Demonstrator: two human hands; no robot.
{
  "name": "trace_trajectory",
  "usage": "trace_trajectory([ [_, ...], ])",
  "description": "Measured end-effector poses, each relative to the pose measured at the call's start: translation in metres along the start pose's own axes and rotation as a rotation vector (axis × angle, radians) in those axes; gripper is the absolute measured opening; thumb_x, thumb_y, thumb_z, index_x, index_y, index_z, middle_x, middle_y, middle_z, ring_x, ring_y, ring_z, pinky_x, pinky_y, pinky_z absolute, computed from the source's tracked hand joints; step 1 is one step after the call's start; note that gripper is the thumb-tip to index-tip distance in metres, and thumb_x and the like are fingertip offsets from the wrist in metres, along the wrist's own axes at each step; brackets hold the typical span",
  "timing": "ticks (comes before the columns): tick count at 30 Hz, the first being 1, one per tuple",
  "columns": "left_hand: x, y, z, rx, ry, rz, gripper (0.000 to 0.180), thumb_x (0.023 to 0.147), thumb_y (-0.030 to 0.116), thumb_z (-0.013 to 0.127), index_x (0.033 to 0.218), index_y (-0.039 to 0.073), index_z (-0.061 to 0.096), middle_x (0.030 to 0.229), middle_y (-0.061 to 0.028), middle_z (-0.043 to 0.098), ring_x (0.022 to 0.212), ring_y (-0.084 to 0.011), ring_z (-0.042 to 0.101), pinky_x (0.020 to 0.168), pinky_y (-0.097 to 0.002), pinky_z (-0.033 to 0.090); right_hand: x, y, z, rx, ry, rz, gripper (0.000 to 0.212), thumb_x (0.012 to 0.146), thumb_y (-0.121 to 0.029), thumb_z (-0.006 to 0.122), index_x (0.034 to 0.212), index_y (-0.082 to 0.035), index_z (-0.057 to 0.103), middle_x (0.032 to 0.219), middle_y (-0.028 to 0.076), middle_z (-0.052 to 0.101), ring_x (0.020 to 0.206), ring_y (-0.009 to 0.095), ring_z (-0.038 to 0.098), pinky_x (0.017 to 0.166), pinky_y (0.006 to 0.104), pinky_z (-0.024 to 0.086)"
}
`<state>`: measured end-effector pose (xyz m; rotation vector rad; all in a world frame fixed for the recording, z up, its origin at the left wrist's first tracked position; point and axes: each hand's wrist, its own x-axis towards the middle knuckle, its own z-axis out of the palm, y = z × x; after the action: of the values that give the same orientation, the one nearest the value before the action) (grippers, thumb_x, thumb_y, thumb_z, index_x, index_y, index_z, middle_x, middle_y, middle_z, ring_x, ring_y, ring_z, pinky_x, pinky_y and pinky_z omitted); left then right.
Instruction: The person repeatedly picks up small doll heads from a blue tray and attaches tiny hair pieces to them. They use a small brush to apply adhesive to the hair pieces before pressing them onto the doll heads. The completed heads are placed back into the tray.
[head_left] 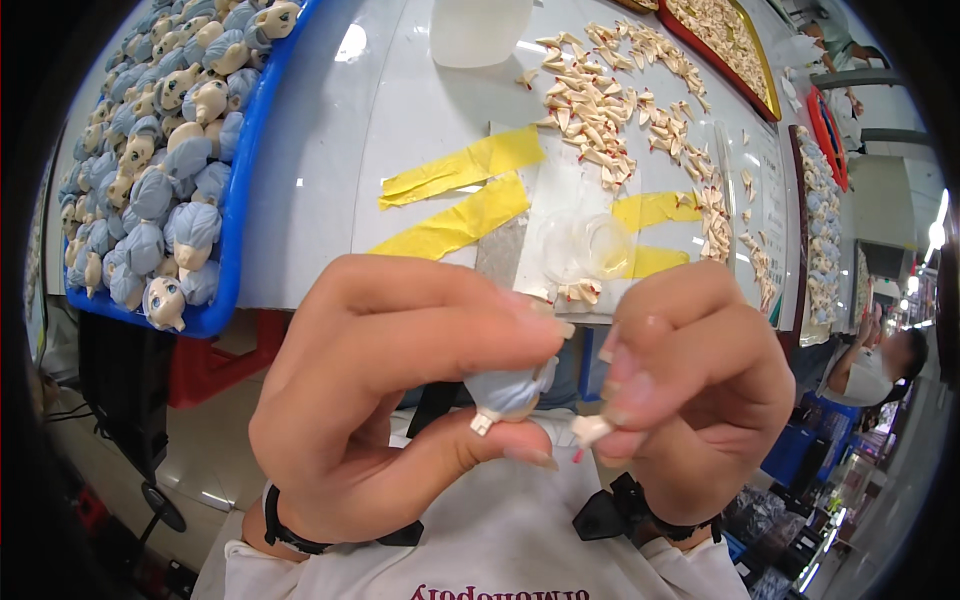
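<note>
My left hand (400, 390) is closed round a small doll head (508, 390) with pale blue hair, gripped between thumb and fingers. A cream peg (482, 423) sticks out at its lower side, by my thumb; the face is hidden. Just to the right, my right hand (690, 375) pinches a small cream plastic piece (592, 430) with a red tip pointing down. The piece and the doll head are apart. Beyond my hands, at the table edge, a few similar cream pieces (580, 290) lie beside a clear round plastic dish (603, 245).
A blue tray (235, 220) full of blue-haired doll heads stands at left. Loose cream pieces (590, 115) are scattered across the white table (320, 130). Yellow tape (465, 165), a translucent tub (480, 35) and a tray of pieces (745, 60) lie farther back. Another person (870, 370) sits at right.
</note>
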<state>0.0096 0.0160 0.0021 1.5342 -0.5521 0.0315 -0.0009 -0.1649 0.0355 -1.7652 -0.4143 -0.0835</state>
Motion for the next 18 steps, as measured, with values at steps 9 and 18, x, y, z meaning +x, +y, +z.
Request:
trace_trajectory([
  [9, 0.000, 0.016, 0.006, 0.274, 0.042, 0.078, 0.037, 0.058, 0.010, 0.079, 0.089, 0.000, 0.062, 0.085, -0.0140, 0.056, 0.075, -0.0180, 0.056, 0.064, -0.0251, 0.048, 0.007, 0.003, 0.004, -0.288, -0.025, -0.263, 0.027, 0.058, 0.008, 0.067, 0.077, -0.007, 0.056, 0.075, 0.005, 0.052, 0.063, 0.015, 0.046, 0.057, 0.0269, 0.037],
  [18, -0.002, 0.003, -0.008, 0.239, 0.018, 0.042, 0.040, 0.063, 0.013, 0.077, 0.095, 0.000, 0.057, 0.094, -0.0144, 0.050, 0.075, -0.0194, 0.057, 0.067, -0.0267, 0.048, 0.023, 0.004, -0.022, -0.317, 0.054, -0.206, 0.018, 0.065, 0.008, 0.059, 0.079, -0.003, 0.056, 0.078, 0.009, 0.055, 0.069, 0.016, 0.049, 0.061, 0.0247, 0.039],
])
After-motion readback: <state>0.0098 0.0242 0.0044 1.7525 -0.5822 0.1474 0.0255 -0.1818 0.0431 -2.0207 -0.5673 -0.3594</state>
